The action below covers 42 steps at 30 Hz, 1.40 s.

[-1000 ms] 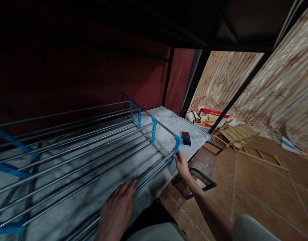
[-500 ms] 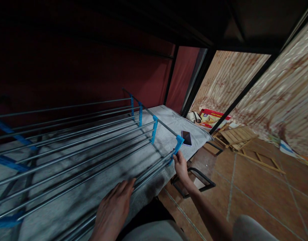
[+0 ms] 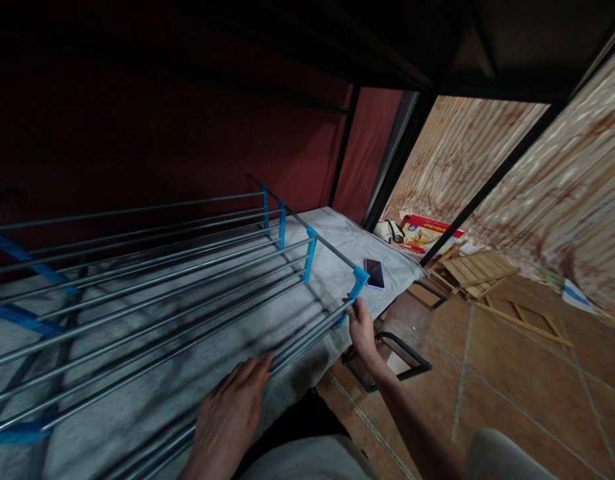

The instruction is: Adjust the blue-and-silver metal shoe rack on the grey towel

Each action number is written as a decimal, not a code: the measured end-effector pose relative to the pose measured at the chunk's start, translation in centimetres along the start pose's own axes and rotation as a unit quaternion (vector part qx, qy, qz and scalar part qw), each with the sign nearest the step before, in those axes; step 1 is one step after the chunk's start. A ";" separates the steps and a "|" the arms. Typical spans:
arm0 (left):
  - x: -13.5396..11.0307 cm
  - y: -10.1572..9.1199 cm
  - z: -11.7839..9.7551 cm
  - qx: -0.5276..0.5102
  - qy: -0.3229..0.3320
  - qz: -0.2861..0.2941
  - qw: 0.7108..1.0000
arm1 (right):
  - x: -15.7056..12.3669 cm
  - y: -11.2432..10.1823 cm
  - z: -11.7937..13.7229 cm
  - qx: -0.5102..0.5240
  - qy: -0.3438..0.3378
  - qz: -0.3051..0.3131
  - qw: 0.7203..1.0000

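Note:
A shoe rack of thin grey metal rods with blue plastic connectors lies across a grey cloth in front of me. My left hand is closed over the nearest metal rods, its fingers curled over their far side. At the rack's near right corner, my right hand grips a blue corner connector where the rods end, thumb on the near side. Part of that connector is hidden behind the fingers. Both hands touch the rack.
A phone lies on the cloth beyond my right hand. Black metal frames stand below the cloth's edge. Wooden slat pieces and a red box are on the tiled floor. Black posts and a patterned curtain rise behind.
The view has shifted very slightly. Both hands keep their places on the rack, and the rack itself shows hardly any movement.

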<state>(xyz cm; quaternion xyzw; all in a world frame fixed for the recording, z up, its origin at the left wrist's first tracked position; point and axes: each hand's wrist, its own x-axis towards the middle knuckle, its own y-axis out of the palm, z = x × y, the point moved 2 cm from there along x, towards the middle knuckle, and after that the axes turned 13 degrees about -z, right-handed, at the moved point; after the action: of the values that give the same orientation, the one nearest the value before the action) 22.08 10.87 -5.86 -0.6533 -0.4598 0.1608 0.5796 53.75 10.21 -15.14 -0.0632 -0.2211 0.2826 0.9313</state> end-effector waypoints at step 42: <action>-1.1 -1.2 -0.9 0.041 -0.001 0.007 0.999 | -0.7 0.4 2.0 0.067 -0.010 0.016 0.998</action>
<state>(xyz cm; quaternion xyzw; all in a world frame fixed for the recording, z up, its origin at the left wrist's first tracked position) 21.66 9.35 -4.85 -0.6318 -0.4487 0.1839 0.6047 52.14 10.12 -13.74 -0.0010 -0.2098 0.3128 0.9264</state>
